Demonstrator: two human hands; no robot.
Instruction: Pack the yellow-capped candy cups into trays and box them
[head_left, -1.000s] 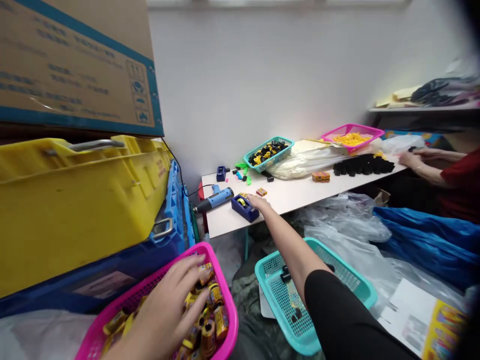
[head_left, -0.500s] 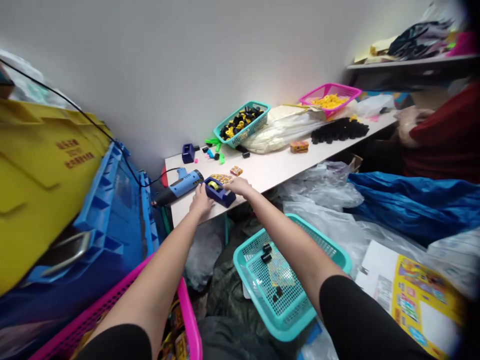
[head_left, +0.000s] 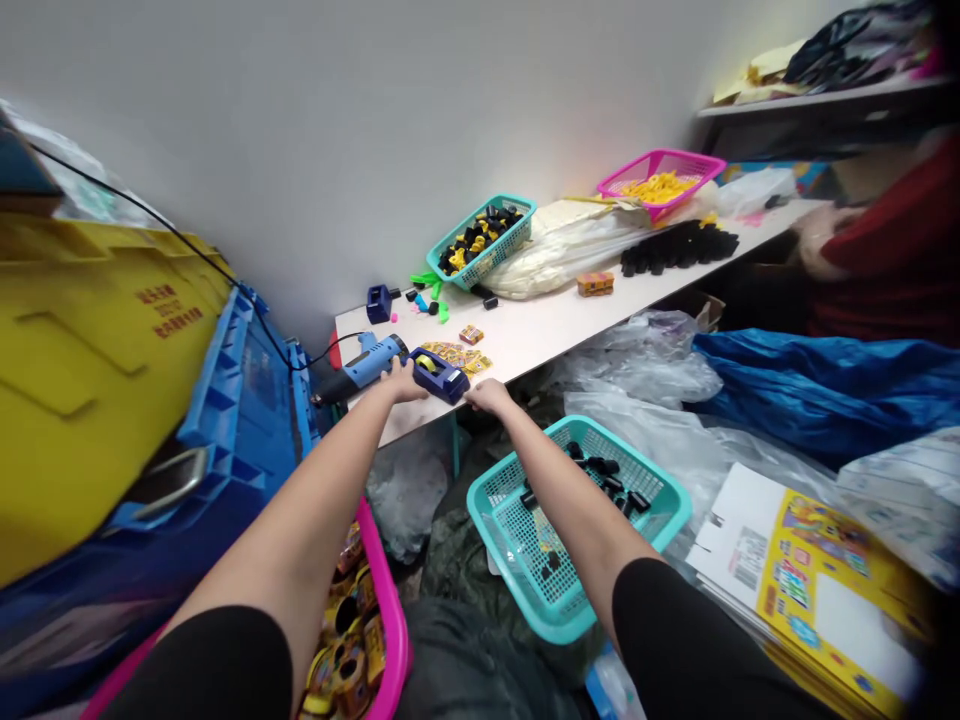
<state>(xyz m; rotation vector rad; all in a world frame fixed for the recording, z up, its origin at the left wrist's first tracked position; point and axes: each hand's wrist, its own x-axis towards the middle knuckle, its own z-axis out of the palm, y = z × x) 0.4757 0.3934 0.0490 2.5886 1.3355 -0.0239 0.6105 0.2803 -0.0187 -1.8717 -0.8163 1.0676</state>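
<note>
A dark blue tape dispenser (head_left: 448, 384) with a yellowish tape roll sits at the front edge of the white table. My left hand (head_left: 403, 381) is at its left side, fingers apart, between it and a blue-and-black heat gun (head_left: 367, 366). My right hand (head_left: 489, 396) is at the dispenser's near right end, fingers pressed together; what they pinch, if anything, is too small to make out. Behind the dispenser lie several flat yellow printed stickers (head_left: 469, 358) and a small printed box-like piece (head_left: 471, 335).
Black and yellow parts fill a teal basket (head_left: 484, 262) at the wall. Another teal basket (head_left: 559, 632) with black cylinders stands below my right arm. A pink basket (head_left: 396, 640) of printed pieces is at lower left, beside blue crates (head_left: 240, 400). A co-worker's red sleeve (head_left: 892, 240) shows right.
My right hand has moved from the dispenser's far side to its near right end, uncovering the stickers. My left hand's fingers have spread away from the dispenser. The view has shifted slightly.
</note>
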